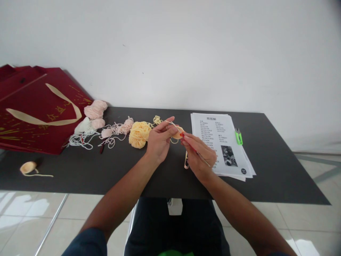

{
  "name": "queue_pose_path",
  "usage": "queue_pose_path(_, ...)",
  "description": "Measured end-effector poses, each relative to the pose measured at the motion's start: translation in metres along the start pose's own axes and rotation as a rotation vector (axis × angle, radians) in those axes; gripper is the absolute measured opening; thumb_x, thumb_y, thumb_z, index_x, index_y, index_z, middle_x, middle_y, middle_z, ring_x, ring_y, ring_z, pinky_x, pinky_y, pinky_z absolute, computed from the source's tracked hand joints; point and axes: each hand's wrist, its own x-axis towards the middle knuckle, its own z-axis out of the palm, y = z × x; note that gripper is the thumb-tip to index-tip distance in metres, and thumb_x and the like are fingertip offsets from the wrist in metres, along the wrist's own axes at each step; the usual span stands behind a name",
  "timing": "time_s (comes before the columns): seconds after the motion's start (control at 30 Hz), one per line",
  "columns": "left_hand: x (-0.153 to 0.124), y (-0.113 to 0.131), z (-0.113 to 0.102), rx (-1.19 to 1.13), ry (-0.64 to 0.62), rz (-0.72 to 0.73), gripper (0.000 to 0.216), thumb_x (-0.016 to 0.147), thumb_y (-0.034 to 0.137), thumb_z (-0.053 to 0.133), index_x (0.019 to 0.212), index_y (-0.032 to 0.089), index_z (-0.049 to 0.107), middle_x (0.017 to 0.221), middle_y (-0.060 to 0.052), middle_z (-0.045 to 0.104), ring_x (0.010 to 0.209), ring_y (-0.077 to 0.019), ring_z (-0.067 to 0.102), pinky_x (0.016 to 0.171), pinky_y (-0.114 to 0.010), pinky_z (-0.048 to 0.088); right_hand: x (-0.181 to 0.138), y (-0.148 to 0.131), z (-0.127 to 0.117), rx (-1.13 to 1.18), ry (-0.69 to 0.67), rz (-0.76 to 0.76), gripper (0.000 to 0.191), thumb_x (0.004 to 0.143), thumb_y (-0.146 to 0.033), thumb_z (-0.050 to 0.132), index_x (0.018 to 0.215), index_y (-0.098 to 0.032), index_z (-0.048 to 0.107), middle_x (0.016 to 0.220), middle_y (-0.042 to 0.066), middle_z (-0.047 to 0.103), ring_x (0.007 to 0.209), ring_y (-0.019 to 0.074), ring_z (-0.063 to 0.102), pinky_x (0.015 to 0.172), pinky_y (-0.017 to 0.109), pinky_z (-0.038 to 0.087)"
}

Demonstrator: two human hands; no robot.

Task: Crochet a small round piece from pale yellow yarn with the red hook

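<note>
My left hand (pixel 160 140) pinches a small pale-yellow crochet piece (pixel 178 133) over the middle of the table, with a strand of yarn running across its raised index finger. From the right, my right hand (pixel 199 154) grips a red crochet hook (pixel 194 149) whose tip meets the piece; the exact stitch is too small to make out. Just left of my left hand lies a ball of yellow yarn (pixel 140 134), and loose yellow yarn (pixel 157 120) is bunched behind it. A small light-coloured item (pixel 186 161) is partly hidden beside my right hand.
Printed sheets (pixel 213 124) lie on the dark table (pixel 277 170), with green thread snips (pixel 238 136) on their right edge. Pink yarn (pixel 95 109) and white yarn (pixel 83 127) rest by a dark red gift bag (pixel 34 110). A finished-looking crochet cup (pixel 28 167) sits front left.
</note>
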Motion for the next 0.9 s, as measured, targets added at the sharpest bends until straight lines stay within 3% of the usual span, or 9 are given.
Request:
queue_pose_path(0.23, -0.001, 0.007, 0.0, -0.002, -0.042, -0.074, 0.042, 0.063, 0.02, 0.091, 0.103, 0.021, 0.08, 0.081, 0.0, 0.076, 0.07, -0.0098, 0.068, 0.073, -0.025, 0.055, 0.016, 0.006, 0.001, 0.42, 0.047, 0.357, 0.013, 0.088, -0.025, 0.078, 0.099, -0.029, 0.08, 0.102, 0.002, 0.083, 0.08, 0.0159, 0.078, 0.072, 0.033, 0.068)
queue_pose_path(0.33, -0.004, 0.007, 0.0, 0.076, -0.06, -0.052, 0.043, 0.062, 0.019, 0.091, 0.103, 0.021, 0.081, 0.08, 0.001, 0.074, 0.068, -0.0094, 0.066, 0.069, -0.024, 0.054, 0.025, 0.006, -0.001, 0.532, 0.091, 0.419, 0.009, 0.084, -0.026, 0.081, 0.091, -0.026, 0.075, 0.092, 0.0, 0.081, 0.073, 0.0131, 0.075, 0.065, 0.027, 0.064)
queue_pose_path(0.6, -0.004, 0.009, -0.001, 0.137, -0.117, 0.006, 0.042, 0.064, 0.016, 0.087, 0.105, 0.021, 0.082, 0.074, 0.003, 0.068, 0.064, -0.0081, 0.06, 0.063, -0.023, 0.051, 0.031, 0.006, -0.008, 0.554, 0.09, 0.359, 0.014, 0.082, -0.023, 0.082, 0.089, -0.026, 0.07, 0.092, -0.001, 0.077, 0.071, 0.0123, 0.071, 0.063, 0.028, 0.059)
queue_pose_path(0.9, -0.005, 0.016, -0.001, 0.165, -0.132, -0.016, 0.037, 0.061, 0.013, 0.077, 0.097, 0.019, 0.083, 0.064, 0.003, 0.062, 0.054, -0.0087, 0.051, 0.053, -0.024, 0.04, 0.025, 0.011, -0.012, 0.425, 0.055, 0.241, 0.012, 0.087, -0.024, 0.077, 0.092, -0.027, 0.067, 0.093, -0.001, 0.077, 0.069, 0.0132, 0.07, 0.061, 0.03, 0.058)
